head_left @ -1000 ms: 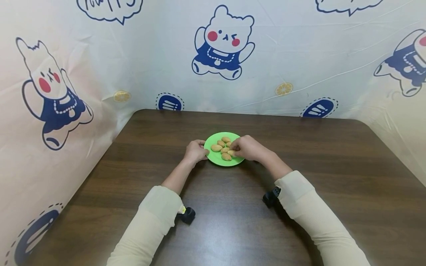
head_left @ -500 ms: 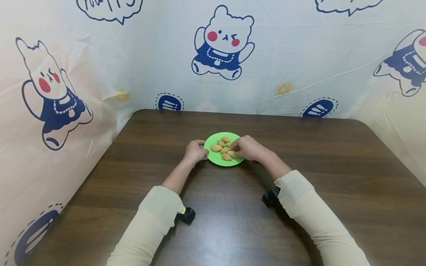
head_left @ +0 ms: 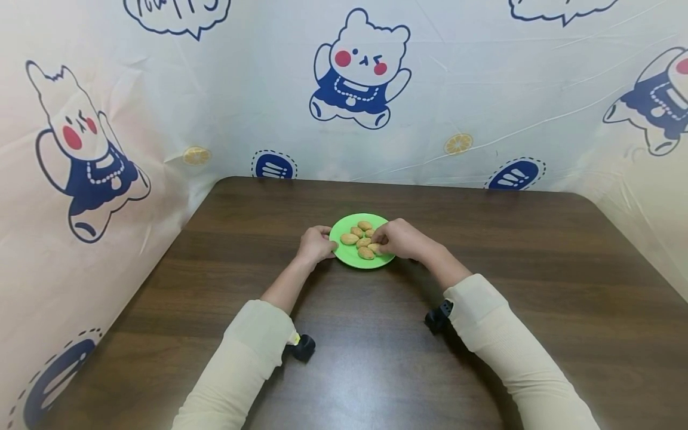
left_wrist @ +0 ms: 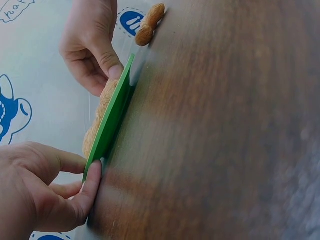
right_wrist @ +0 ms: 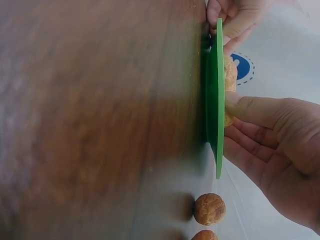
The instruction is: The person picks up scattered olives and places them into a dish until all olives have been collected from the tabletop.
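A round light green plate (head_left: 349, 258) stands on the brown table and carries several tan, oval nuts in their shells (head_left: 349, 239). At its left rim my left hand (head_left: 316, 245) grips the edge between thumb and fingers, which the left wrist view shows closely (left_wrist: 45, 190). My right hand (head_left: 400, 239) is over the right side, thumb and fingers curled round one tan nut (head_left: 374, 246). In the right wrist view the right thumb touches a nut (right_wrist: 229, 119) on the plate's upper face; that hand (right_wrist: 285, 145) partly covers it.
Two rough brown nuts (right_wrist: 210, 209) lie on the table beyond the plate's right side in the right wrist view; I cannot make them out in the head view. Dark wooden tabletop (head_left: 365, 334) surrounds the plate. A printed cloth (head_left: 258, 89) hangs behind.
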{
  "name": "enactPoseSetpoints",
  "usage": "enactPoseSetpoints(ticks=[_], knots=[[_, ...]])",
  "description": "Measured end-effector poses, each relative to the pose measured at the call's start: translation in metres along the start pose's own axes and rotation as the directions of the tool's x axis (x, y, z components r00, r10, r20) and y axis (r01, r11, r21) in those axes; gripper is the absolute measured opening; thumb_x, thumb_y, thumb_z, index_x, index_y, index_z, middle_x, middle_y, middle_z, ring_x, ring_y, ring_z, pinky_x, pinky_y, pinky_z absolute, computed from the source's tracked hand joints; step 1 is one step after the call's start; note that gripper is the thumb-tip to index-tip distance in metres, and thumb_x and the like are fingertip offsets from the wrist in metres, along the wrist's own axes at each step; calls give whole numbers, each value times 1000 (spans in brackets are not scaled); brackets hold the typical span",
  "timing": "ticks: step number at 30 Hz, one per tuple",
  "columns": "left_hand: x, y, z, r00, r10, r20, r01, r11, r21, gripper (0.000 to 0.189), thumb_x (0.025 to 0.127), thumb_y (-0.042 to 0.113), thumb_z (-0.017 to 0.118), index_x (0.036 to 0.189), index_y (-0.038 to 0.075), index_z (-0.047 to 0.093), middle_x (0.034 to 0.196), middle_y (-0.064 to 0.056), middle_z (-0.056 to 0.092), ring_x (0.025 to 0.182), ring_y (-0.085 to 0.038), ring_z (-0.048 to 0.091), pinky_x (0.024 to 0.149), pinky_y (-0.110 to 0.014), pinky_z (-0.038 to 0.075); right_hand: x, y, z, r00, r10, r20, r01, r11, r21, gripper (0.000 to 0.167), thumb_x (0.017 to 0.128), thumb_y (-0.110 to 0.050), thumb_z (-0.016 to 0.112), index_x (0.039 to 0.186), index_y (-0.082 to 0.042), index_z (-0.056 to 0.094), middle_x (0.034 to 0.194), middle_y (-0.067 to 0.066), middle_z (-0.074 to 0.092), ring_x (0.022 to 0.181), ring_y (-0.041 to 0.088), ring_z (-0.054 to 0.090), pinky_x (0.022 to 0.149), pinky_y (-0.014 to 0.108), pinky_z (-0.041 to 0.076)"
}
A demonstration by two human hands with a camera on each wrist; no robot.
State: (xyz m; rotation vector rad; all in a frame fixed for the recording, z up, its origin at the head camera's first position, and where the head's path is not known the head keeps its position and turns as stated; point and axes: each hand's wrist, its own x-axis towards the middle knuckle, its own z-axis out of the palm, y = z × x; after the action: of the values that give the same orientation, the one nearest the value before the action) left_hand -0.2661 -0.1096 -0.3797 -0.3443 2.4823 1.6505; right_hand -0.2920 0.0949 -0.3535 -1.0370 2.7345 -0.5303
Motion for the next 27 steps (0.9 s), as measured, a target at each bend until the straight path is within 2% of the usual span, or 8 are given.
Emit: enactPoseSetpoints(ticks=[19, 27], knots=[[0, 0, 0, 1000, 0, 4, 0, 1000, -6, 47, 85, -7, 57, 131, -4, 46, 103, -16, 52, 89, -26, 60, 66, -21, 57, -9, 1, -3, 1000, 14, 4, -14, 1000, 16, 28, 84, -9, 67, 112, -2, 66, 106, 11, 65, 94, 20, 62, 79, 29, 54], [0, -1, 1, 1000, 9, 13, -9, 1000, -5, 46, 87, -6, 56, 131, -5, 45, 107, -18, 52, 93, -27, 60, 68, -22, 57, -16, 4, -6, 998, 61, -5, -61, 997, 44, 30, 84, -9, 68, 113, -2, 65, 108, 10, 64, 96, 21, 61, 79, 30, 54]])
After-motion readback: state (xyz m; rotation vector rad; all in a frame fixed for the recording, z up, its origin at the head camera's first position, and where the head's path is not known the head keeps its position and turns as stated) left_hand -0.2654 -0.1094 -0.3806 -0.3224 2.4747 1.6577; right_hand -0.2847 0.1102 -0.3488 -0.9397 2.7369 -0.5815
